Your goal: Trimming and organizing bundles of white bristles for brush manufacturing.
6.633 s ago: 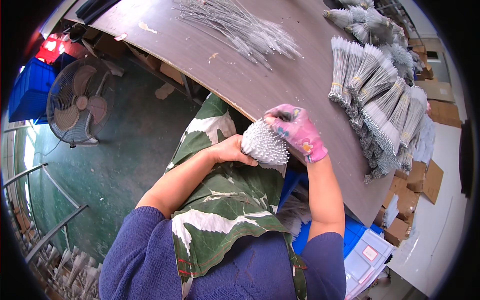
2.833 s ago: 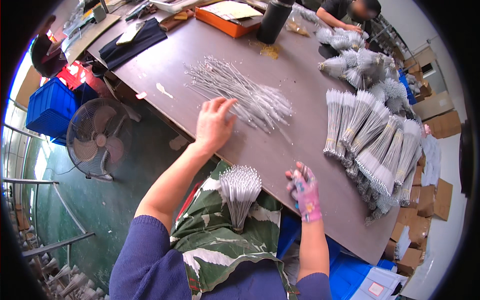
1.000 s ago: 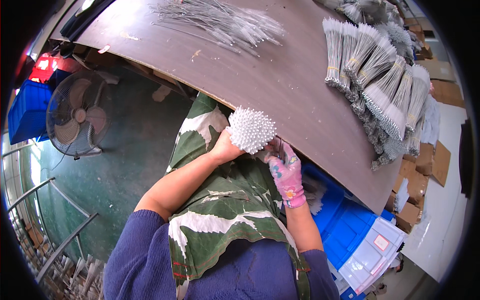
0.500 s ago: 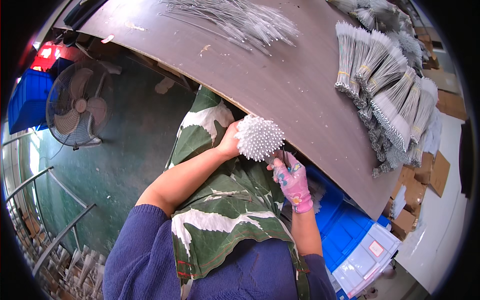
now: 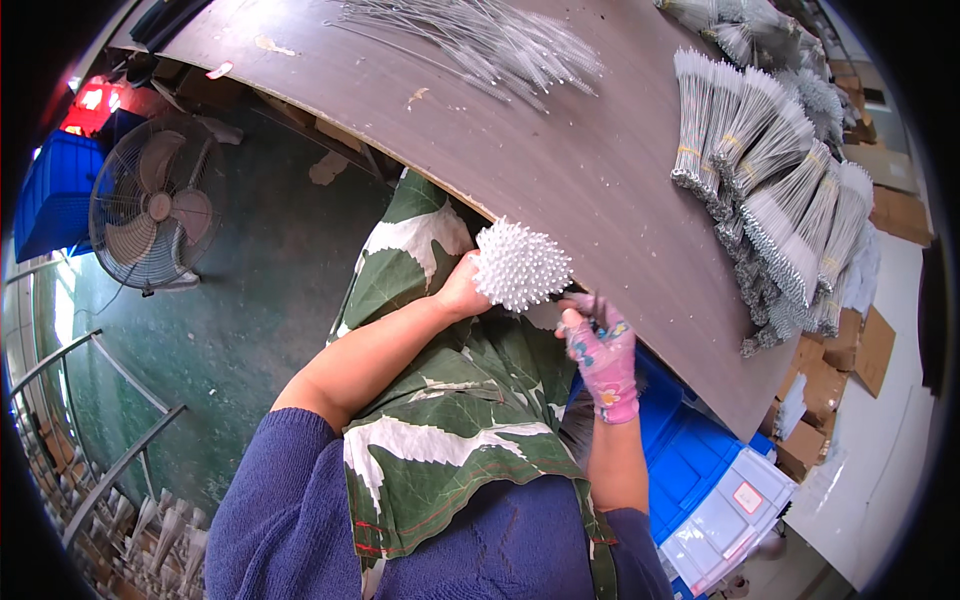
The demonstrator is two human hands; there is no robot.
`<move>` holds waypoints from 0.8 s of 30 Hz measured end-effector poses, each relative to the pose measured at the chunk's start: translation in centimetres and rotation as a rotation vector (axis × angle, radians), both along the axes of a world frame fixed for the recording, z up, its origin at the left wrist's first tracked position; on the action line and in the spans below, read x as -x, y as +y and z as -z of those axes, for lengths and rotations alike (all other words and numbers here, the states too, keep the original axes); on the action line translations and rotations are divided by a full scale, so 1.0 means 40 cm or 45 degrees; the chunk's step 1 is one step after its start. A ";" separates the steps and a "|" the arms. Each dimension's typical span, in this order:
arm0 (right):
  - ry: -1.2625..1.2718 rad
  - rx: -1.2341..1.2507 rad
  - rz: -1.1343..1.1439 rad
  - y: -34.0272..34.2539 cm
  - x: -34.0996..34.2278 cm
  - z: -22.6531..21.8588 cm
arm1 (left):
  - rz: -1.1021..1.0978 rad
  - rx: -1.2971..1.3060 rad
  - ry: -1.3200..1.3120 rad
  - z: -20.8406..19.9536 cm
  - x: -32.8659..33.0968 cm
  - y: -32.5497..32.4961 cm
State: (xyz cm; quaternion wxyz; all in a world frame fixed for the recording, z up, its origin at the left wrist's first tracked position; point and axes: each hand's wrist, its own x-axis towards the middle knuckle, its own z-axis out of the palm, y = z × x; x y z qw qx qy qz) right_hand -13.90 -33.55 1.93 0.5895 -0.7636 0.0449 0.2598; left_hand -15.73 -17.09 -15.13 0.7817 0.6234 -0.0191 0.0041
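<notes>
My left hand (image 5: 462, 289) is bare and closed round a thick bundle of thin brushes (image 5: 522, 266), held over my lap at the table's edge. The bundle's round, white-tipped end faces up; its lower part is out of sight. Just to its right is my right hand (image 5: 604, 362), in a pink flowered glove that leaves the fingertips bare. Its fingers are curled in and slightly blurred. Something small and dark shows by the fingertips, too unclear to name. A camouflage apron (image 5: 440, 400) covers my lap beneath both hands.
Loose wire-stemmed brushes (image 5: 480, 45) lie on the brown table (image 5: 560, 180). Banded brush bundles (image 5: 760, 150) are piled at its right. Blue crates (image 5: 690, 460) stand below on the right, near cardboard boxes (image 5: 875, 345). A fan (image 5: 157, 207) and metal rack (image 5: 125, 480) are left.
My right hand has moved a little to the right, away from the bundle. The bundle in my left hand has tilted and risen slightly.
</notes>
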 end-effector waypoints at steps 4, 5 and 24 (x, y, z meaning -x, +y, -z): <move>-0.417 -0.060 -0.149 0.074 -0.068 -0.062 | -0.053 -0.458 -0.229 -0.061 -0.009 0.013; -0.420 -0.059 -0.150 0.094 -0.089 -0.060 | -0.055 -0.457 -0.233 -0.076 -0.009 0.017; -0.640 1.113 -1.304 0.187 -0.282 -0.115 | 0.158 -0.470 0.158 -0.178 0.038 0.030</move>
